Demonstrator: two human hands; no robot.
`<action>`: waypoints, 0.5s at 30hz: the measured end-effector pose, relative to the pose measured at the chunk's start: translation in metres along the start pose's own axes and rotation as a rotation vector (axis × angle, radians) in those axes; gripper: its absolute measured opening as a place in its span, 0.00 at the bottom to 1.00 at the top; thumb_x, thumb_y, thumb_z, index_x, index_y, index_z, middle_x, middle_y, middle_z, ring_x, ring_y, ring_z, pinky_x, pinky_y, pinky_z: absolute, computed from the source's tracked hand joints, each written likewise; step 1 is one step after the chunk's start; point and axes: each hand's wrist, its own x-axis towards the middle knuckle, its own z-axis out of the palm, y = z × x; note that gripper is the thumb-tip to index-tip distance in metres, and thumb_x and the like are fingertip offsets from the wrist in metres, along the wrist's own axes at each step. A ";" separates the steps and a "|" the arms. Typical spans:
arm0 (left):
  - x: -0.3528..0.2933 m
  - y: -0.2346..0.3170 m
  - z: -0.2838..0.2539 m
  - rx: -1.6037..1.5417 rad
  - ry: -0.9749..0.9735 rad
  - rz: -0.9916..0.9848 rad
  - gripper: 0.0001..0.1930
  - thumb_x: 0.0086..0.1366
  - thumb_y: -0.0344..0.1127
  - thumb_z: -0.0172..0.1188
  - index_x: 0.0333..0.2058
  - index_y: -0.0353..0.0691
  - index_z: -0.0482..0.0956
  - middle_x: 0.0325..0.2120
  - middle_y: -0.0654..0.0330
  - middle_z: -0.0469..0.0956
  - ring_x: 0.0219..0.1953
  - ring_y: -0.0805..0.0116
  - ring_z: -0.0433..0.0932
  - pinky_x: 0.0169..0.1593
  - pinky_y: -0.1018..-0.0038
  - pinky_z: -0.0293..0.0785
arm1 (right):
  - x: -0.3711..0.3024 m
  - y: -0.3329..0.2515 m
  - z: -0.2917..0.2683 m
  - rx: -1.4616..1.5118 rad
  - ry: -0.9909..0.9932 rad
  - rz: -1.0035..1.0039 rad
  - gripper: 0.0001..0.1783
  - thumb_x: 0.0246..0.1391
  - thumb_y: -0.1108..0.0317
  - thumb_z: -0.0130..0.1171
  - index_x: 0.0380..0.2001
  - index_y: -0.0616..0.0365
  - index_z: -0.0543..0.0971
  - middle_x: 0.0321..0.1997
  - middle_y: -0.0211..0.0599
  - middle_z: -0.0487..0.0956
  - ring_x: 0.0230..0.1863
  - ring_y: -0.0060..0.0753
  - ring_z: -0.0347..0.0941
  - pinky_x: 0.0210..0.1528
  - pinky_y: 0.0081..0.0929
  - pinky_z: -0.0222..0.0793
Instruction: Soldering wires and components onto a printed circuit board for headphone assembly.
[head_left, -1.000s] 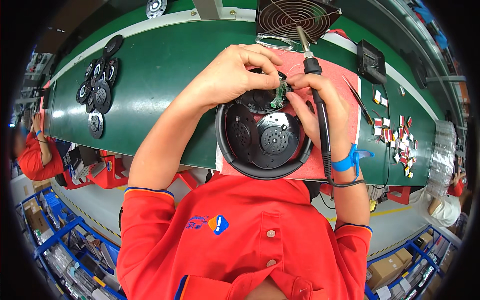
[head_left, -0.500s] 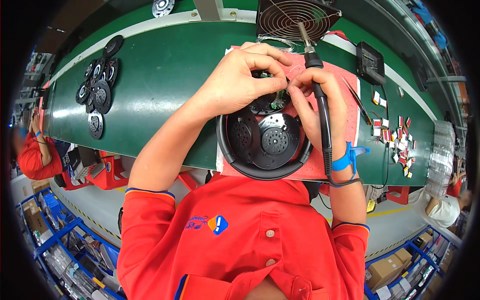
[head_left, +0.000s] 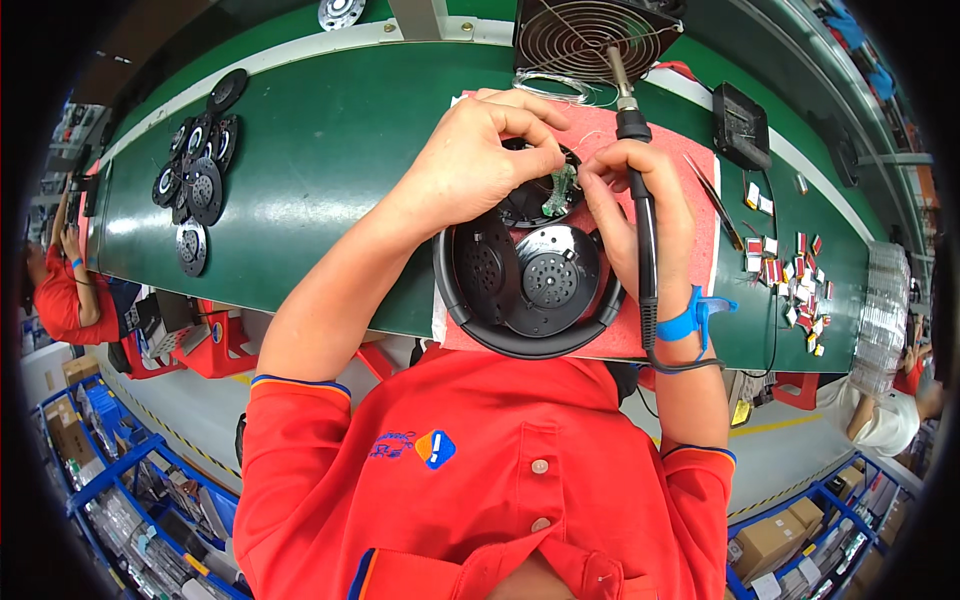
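Observation:
A pair of black headphones lies in front of me, its curved headband nearest my body. Two perforated round speaker plates sit inside the curve. Beyond them is an opened ear cup with a small green circuit board showing. Above that cup my left hand has thumb and forefinger pinched together; whatever is between them is too small to make out. A soldering iron rests in my right hand, its metal tip pointing away from me. The right thumb and forefinger meet beside the board.
A pink mat lies under the headphones. Tweezers rest at its right edge. Several small battery packs are scattered farther right, near a black tray. A fan with a wire guard stands behind. Black speaker discs are piled left.
My left fingertips have drawn slightly left, away from the right ones, and more of the green board shows. The soldering iron's tip has shifted a little right and nearer.

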 end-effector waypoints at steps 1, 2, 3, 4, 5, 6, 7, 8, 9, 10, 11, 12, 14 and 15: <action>0.000 -0.002 -0.001 0.121 0.011 0.035 0.06 0.50 0.32 0.62 0.24 0.35 0.83 0.39 0.57 0.79 0.44 0.63 0.75 0.52 0.69 0.67 | 0.000 0.000 -0.002 -0.054 0.004 -0.038 0.12 0.50 0.81 0.59 0.37 0.60 0.72 0.32 0.32 0.77 0.32 0.20 0.71 0.37 0.19 0.68; 0.000 -0.002 -0.001 0.120 0.013 0.031 0.06 0.50 0.32 0.62 0.24 0.35 0.83 0.39 0.57 0.79 0.44 0.63 0.75 0.52 0.69 0.67 | 0.000 0.000 -0.005 -0.052 0.001 -0.036 0.12 0.50 0.81 0.59 0.37 0.60 0.72 0.32 0.32 0.77 0.32 0.20 0.71 0.37 0.19 0.68; 0.000 -0.001 0.000 0.151 0.021 0.017 0.06 0.49 0.32 0.62 0.23 0.35 0.83 0.39 0.57 0.79 0.44 0.63 0.75 0.52 0.69 0.66 | 0.001 -0.002 -0.009 -0.128 0.004 -0.076 0.10 0.51 0.81 0.58 0.38 0.60 0.72 0.33 0.32 0.78 0.33 0.21 0.72 0.36 0.19 0.68; -0.001 -0.001 0.000 0.182 0.029 0.002 0.06 0.49 0.32 0.62 0.23 0.35 0.83 0.38 0.57 0.80 0.43 0.63 0.75 0.52 0.69 0.66 | 0.001 -0.003 -0.012 -0.204 0.007 -0.115 0.09 0.52 0.80 0.57 0.38 0.60 0.72 0.33 0.33 0.79 0.33 0.21 0.73 0.36 0.20 0.69; -0.002 -0.002 0.000 0.183 0.032 -0.006 0.06 0.49 0.32 0.62 0.23 0.35 0.83 0.38 0.57 0.80 0.43 0.63 0.75 0.52 0.69 0.66 | 0.001 -0.003 -0.014 -0.153 0.023 -0.105 0.07 0.55 0.79 0.54 0.38 0.61 0.73 0.33 0.34 0.79 0.32 0.21 0.73 0.35 0.20 0.69; -0.001 -0.003 0.001 0.193 0.010 -0.028 0.06 0.48 0.32 0.62 0.23 0.35 0.83 0.38 0.57 0.80 0.44 0.63 0.75 0.52 0.69 0.66 | 0.001 -0.003 -0.016 -0.173 0.050 -0.136 0.08 0.57 0.79 0.52 0.40 0.61 0.73 0.31 0.35 0.80 0.31 0.20 0.74 0.34 0.19 0.69; 0.000 -0.004 0.001 0.204 -0.012 -0.050 0.06 0.48 0.32 0.62 0.22 0.35 0.83 0.37 0.57 0.80 0.44 0.62 0.74 0.52 0.69 0.66 | 0.000 -0.008 -0.018 -0.109 0.058 -0.060 0.09 0.57 0.78 0.51 0.42 0.62 0.72 0.29 0.36 0.79 0.29 0.20 0.73 0.33 0.17 0.69; 0.000 -0.005 0.001 0.202 -0.013 -0.055 0.06 0.48 0.32 0.62 0.22 0.35 0.83 0.37 0.57 0.80 0.44 0.62 0.74 0.52 0.69 0.66 | -0.001 -0.014 -0.020 -0.045 0.067 0.015 0.10 0.58 0.77 0.51 0.43 0.62 0.72 0.27 0.36 0.79 0.28 0.19 0.73 0.33 0.16 0.68; 0.000 -0.007 0.001 0.225 -0.017 -0.050 0.06 0.47 0.31 0.62 0.22 0.35 0.83 0.37 0.57 0.80 0.44 0.62 0.74 0.52 0.68 0.66 | -0.001 -0.016 -0.023 0.015 0.058 0.012 0.12 0.60 0.75 0.48 0.47 0.64 0.71 0.24 0.36 0.78 0.25 0.18 0.70 0.31 0.15 0.66; 0.000 -0.008 0.001 0.247 -0.022 -0.046 0.05 0.46 0.30 0.61 0.22 0.35 0.83 0.36 0.57 0.80 0.44 0.62 0.73 0.52 0.68 0.66 | 0.000 -0.019 -0.027 -0.024 0.053 -0.019 0.14 0.63 0.69 0.45 0.48 0.65 0.71 0.21 0.35 0.77 0.22 0.17 0.67 0.29 0.15 0.63; 0.000 -0.008 0.000 0.247 -0.021 -0.050 0.05 0.46 0.30 0.61 0.22 0.35 0.83 0.36 0.57 0.80 0.44 0.62 0.73 0.52 0.68 0.66 | 0.000 -0.019 -0.031 0.049 0.063 -0.031 0.13 0.59 0.69 0.51 0.44 0.65 0.74 0.23 0.34 0.77 0.23 0.17 0.69 0.29 0.16 0.65; 0.000 -0.007 0.000 0.255 -0.030 -0.053 0.06 0.46 0.30 0.61 0.22 0.35 0.83 0.35 0.57 0.80 0.44 0.62 0.73 0.52 0.68 0.66 | 0.000 -0.019 -0.034 0.119 0.077 -0.043 0.11 0.55 0.70 0.57 0.41 0.64 0.77 0.24 0.32 0.76 0.24 0.18 0.70 0.30 0.16 0.67; 0.001 -0.004 0.001 0.263 -0.041 -0.057 0.06 0.46 0.30 0.61 0.22 0.35 0.83 0.34 0.57 0.80 0.44 0.61 0.72 0.52 0.68 0.66 | -0.003 -0.011 -0.033 0.084 0.168 -0.119 0.14 0.56 0.63 0.56 0.36 0.65 0.78 0.23 0.33 0.77 0.22 0.20 0.68 0.27 0.18 0.64; 0.000 -0.003 0.001 0.263 -0.038 -0.073 0.06 0.46 0.31 0.60 0.22 0.35 0.83 0.34 0.57 0.80 0.43 0.61 0.72 0.52 0.68 0.65 | -0.004 -0.008 -0.036 0.058 0.139 -0.200 0.15 0.56 0.61 0.56 0.35 0.65 0.79 0.24 0.34 0.77 0.20 0.22 0.66 0.25 0.19 0.61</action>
